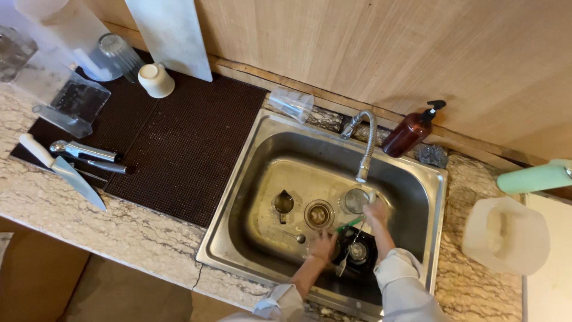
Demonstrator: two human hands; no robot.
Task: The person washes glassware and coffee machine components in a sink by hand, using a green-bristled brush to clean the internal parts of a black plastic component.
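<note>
Both my hands are down in the steel sink (pixel 250 179). My right hand (pixel 376 211) is near the tap's outlet (pixel 361 176), closed around the end of a green-handled tool (pixel 348 225) that reaches toward my left hand. My left hand (pixel 322 245) rests at the edge of a black round dish (pixel 359 253) in the sink's near corner; its grip is hidden. A fork (pixel 342 266) lies slanted over that dish. A clear glass (pixel 356 201) stands beside my right hand.
In the basin are a small metal jug (pixel 283 203), the drain (pixel 319 214) and a spoon (pixel 293 236). A brown pump bottle (pixel 411 132) stands behind the sink. The dark mat (pixel 179 155) holds a knife (pixel 62 170), utensils, a cup (pixel 156 80) and glassware. A white container (pixel 505 235) sits to the right.
</note>
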